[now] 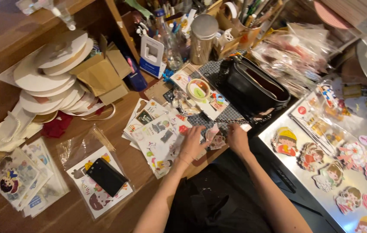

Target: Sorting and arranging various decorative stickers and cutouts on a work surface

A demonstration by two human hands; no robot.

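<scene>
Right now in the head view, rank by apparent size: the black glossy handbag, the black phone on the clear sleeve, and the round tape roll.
1. Black glossy handbag, largest.
2. Black phone.
3. Round tape roll, smallest.
The phone lies nearer the camera, so its lead over the roll is unsure.

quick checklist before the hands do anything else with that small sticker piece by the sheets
1. Left hand resting on the sticker sheets: ok.
2. Right hand fingertips at the small sticker piece: ok; firm grip: cannot tell.
3. Tape roll lying flat, apart from both hands: ok.
4. Black bag open, just behind the right hand: ok.
5. Black phone on the bagged sheet, away from the hands: ok.
</scene>
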